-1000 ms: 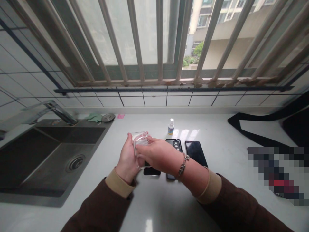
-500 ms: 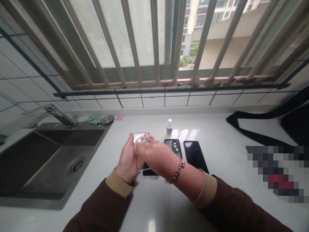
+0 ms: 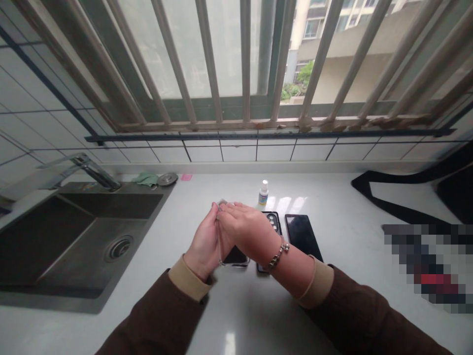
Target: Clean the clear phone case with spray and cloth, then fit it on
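- Left hand (image 3: 204,242), fingers curled up and closed around a clear phone case (image 3: 220,249), with a steel sink (image 3: 111,207) and its tap (image 3: 98,172) off to that side; a green cloth (image 3: 145,179) and a round metal drain cover (image 3: 167,179) lie beyond the sink, near the wall.
- Clear phone case stands edge-on between the two hands, so only its thin rim shows. Its long axis runs roughly upright in view, from the fingertips down to just above a dark phone (image 3: 235,256). It sits against the left palm, nearer the left hand.
- Right hand (image 3: 247,230) reaches across, fingers stretched flat over the case's top end and meeting the left fingertips; whether it grips or only presses, I cannot tell. A beaded bracelet (image 3: 279,256) circles the wrist.
- Small white dropper bottle (image 3: 263,194) stands beyond the right fingers.
- Phone in a black case (image 3: 272,221) lies partly under the right forearm, camera lenses up.
- Bare black phone (image 3: 303,235) lies just beside it, screen up.
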{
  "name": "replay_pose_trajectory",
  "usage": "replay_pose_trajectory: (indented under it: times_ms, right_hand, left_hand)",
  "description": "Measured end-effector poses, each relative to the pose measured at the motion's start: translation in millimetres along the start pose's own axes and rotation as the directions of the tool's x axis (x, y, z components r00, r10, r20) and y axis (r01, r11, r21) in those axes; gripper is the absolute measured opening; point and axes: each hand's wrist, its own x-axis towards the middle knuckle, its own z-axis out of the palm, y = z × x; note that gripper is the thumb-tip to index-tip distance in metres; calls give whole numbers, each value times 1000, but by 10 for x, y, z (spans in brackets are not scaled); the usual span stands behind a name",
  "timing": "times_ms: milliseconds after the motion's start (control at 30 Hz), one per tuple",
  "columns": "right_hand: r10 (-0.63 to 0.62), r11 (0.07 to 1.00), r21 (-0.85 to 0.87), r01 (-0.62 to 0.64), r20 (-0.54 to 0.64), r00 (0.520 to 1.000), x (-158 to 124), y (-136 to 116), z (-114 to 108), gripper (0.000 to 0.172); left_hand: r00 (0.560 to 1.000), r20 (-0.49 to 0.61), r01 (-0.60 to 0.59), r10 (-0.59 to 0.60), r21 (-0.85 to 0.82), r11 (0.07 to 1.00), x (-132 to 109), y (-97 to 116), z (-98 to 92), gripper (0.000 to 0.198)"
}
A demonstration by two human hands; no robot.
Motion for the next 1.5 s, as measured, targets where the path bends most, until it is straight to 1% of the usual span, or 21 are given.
replay_pose_trajectory:
  times_ms: [100, 167, 233, 267, 300, 367, 400, 433, 467, 500, 533, 600, 667, 800, 967, 1067, 1167, 1333, 1400, 1433, 1500]
  right_hand:
    - [-45, 998, 51, 45, -6, 999, 10, -22, 18, 26]
    - [-73, 993, 89, 72, 6, 997, 32, -15, -60, 21]
    - [-28, 987, 161, 23, 31, 999, 60, 8, -188, 19]
    - [38, 976, 214, -46, 42, 998, 73, 29, -261, 19]
    - [178, 946, 271, -179, 30, 984, 84, 57, -332, 19]
    - [487, 821, 354, -449, -22, 873, 96, 133, -450, 21]
    - [572, 779, 352, -519, -58, 818, 98, 172, -488, 21]
    - [613, 765, 322, -557, -100, 784, 96, 207, -508, 21]
    - [615, 777, 272, -568, -138, 776, 93, 230, -508, 22]
    - [582, 810, 206, -549, -160, 798, 88, 239, -488, 23]
    - [521, 853, 138, -503, -156, 840, 82, 233, -449, 24]
    - [346, 938, 40, -344, -68, 936, 70, 181, -336, 25]
    - [174, 984, 18, -175, 54, 983, 60, 102, -210, 23]
    - [48, 998, 26, -53, 159, 986, 57, -1, -94, 20]
    - [-56, 994, 103, 32, 238, 970, 70, -8, -293, 10]
    - [-87, 961, 275, 8, 273, 958, 74, -15, -481, 12]
    - [-133, 897, 441, -35, 345, 929, 83, -15, -624, 9]
    - [-139, 845, 519, -133, 451, 881, 114, 51, -716, 8]
    - [-57, 816, 521, -250, 502, 863, 123, 103, -719, 10]
    - [36, 780, 521, -347, 517, 856, 126, 133, -716, 13]
    - [301, 649, 533, -544, 477, 826, 124, 194, -699, 18]
  left_hand:
    - [1000, -10, -16, 16, 9, 1000, 19, 45, 13, 52]
    - [999, -15, -35, 35, 21, 999, 32, 88, 5, 52]
    - [999, -20, -33, 34, 41, 999, 43, 128, -11, 55]
    - [1000, -15, -26, 27, 54, 998, 47, 142, -21, 58]
    - [1000, -5, -20, 20, 70, 997, 49, 151, -32, 60]
    - [1000, 22, 8, -10, 103, 995, 49, 148, -60, 61]
    - [998, 36, 38, -42, 120, 992, 48, 136, -78, 61]
    - [995, 47, 77, -84, 134, 988, 47, 119, -97, 60]
    - [990, 60, 117, -127, 146, 982, 47, 98, -117, 59]
    - [983, 80, 150, -164, 157, 976, 48, 77, -135, 59]
    - [976, 105, 169, -188, 167, 971, 49, 56, -148, 60]
    - [971, 152, 158, -185, 175, 972, 50, 24, -156, 60]
    - [979, 149, 113, -136, 155, 981, 48, 10, -136, 57]
    - [997, 45, 53, -59, 127, 990, 48, 31, -79, 58]
    - [994, -107, 17, 0, 157, 987, 96, 123, -126, 70]
    - [987, -148, -39, 65, 173, 984, 126, 180, -177, 67]
    - [987, -144, -48, 72, 160, 986, 116, 206, -170, 63]
    - [986, -155, -32, 58, 163, 986, 41, 185, -55, 62]
    - [988, -151, 0, 28, 184, 983, 28, 171, -21, 64]
    - [990, -141, 25, 3, 200, 979, 28, 164, -13, 64]
    - [995, -101, 50, -28, 228, 972, 39, 149, -17, 63]
